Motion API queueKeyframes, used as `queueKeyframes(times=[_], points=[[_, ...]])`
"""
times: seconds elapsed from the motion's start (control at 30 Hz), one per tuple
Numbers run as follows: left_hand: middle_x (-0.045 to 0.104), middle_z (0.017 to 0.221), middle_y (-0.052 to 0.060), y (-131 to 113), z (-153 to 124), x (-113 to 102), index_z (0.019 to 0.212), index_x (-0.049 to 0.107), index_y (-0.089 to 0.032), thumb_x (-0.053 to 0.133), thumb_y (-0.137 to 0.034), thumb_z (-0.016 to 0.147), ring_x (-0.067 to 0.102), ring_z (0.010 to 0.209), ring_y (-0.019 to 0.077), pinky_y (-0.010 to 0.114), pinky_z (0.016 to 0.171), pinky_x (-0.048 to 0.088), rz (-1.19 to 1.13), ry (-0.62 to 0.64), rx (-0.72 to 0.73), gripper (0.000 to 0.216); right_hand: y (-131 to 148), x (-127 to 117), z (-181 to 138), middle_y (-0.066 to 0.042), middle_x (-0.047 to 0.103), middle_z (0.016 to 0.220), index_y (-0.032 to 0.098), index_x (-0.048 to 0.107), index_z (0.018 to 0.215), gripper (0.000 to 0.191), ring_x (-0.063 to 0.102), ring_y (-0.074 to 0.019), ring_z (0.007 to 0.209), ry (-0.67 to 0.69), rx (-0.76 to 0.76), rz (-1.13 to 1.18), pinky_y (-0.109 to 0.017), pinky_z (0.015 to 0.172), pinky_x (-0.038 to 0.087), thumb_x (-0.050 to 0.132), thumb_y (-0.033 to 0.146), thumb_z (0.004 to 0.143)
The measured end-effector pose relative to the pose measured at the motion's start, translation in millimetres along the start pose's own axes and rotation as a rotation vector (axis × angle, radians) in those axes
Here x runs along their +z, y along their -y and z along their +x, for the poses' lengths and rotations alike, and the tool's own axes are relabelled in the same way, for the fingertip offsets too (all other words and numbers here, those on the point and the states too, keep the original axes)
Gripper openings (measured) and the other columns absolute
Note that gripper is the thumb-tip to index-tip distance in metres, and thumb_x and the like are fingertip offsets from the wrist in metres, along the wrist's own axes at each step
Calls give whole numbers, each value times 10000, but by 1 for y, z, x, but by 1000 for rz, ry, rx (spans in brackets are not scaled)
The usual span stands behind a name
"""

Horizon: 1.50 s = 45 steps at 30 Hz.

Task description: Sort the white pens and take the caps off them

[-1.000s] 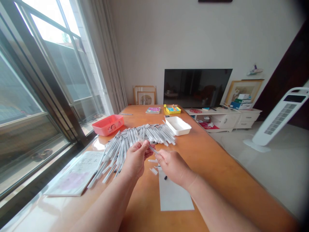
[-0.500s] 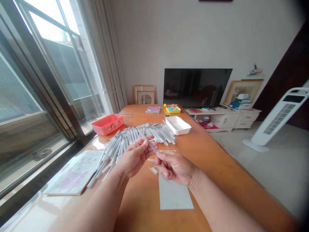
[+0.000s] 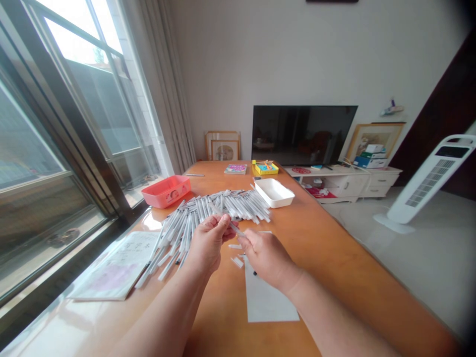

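Note:
Both my hands hold one thin white pen (image 3: 233,227) above the orange table (image 3: 334,258). My left hand (image 3: 208,244) pinches its far end between thumb and fingers. My right hand (image 3: 266,258) is closed on the near end. A large fan of several white pens (image 3: 208,210) lies on the table just beyond my hands. A few small white pen pieces (image 3: 236,261) lie under my hands beside a white sheet of paper (image 3: 269,300).
A pink tray (image 3: 166,191) stands at the left by the window and a white tray (image 3: 274,193) at the right of the pens. A booklet (image 3: 115,267) lies at the near left. Books, a television, a cabinet and a tower fan stand further off.
My hands rose slightly with the pen half a second ago and have come back down to about where they were. Both keep their hold on the pen.

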<state>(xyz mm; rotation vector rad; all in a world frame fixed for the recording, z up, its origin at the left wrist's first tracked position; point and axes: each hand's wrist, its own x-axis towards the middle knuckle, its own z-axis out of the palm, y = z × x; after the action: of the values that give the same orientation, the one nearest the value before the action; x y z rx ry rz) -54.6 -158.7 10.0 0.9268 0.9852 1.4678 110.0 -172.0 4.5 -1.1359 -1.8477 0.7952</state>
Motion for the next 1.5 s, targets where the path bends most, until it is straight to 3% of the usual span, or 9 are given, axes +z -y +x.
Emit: queueKeyframes(times=[0.13,0.37,0.57,0.73,0.87,1.0,1.1,1.3,1.5], points=[[709,803,44,-1,0,0,819,665,-146,811,-423,769,643,717,124,263,747,508,-14,22,-32,317,-3,3,-1,-4,486,588,229,455,662,381,420,-154,574,38,62,35,-306,577,246,608,461,923],[729,1079,102,-17,-5,-8,1245,647,-206,713,-336,886,685,881,169,301,845,533,-178,316,-103,388,-2,-4,-3,25,543,505,194,583,841,410,343,-89,428,414,345,819,-245,451,191,533,590,936],[730,997,102,-16,-3,-10,1016,688,-159,718,-351,879,685,845,161,280,818,543,-151,317,-106,238,-2,-6,-1,45,497,476,181,597,820,360,301,-73,413,502,379,1048,-243,443,171,587,524,929],[723,880,73,-10,-2,-4,929,665,-147,760,-385,835,641,722,118,239,729,528,-97,173,-52,273,-3,-4,1,29,528,510,169,602,830,412,362,-85,465,378,311,762,-236,477,222,573,567,933],[696,825,55,-6,-2,0,885,666,-135,783,-392,802,634,747,128,242,731,519,-54,77,-31,294,0,-2,0,6,555,578,198,537,742,386,460,-123,545,217,134,271,-265,553,305,488,495,983],[657,767,26,-1,-2,2,881,669,-131,795,-408,777,615,718,125,251,720,510,-36,1,-16,322,5,3,-1,-9,505,610,216,432,684,334,440,-152,576,-8,-56,-296,-306,567,228,479,371,977],[645,747,18,1,-1,3,878,669,-125,803,-410,765,597,683,113,250,709,502,-34,-55,-22,335,7,8,-1,-16,486,604,220,425,697,320,423,-159,571,-65,-62,-445,-325,569,191,470,365,979],[708,927,73,-7,-1,-4,1040,683,-145,757,-387,835,636,781,127,249,751,511,-66,117,-48,326,1,7,-3,4,566,598,205,516,770,390,460,-122,542,211,190,289,-262,529,297,465,526,987],[722,1019,119,-14,1,-12,1098,663,-158,664,-320,918,677,841,171,271,739,540,-176,289,-88,242,-2,2,-3,-14,625,587,168,618,893,441,400,-86,443,423,387,911,-233,446,196,541,600,938]])
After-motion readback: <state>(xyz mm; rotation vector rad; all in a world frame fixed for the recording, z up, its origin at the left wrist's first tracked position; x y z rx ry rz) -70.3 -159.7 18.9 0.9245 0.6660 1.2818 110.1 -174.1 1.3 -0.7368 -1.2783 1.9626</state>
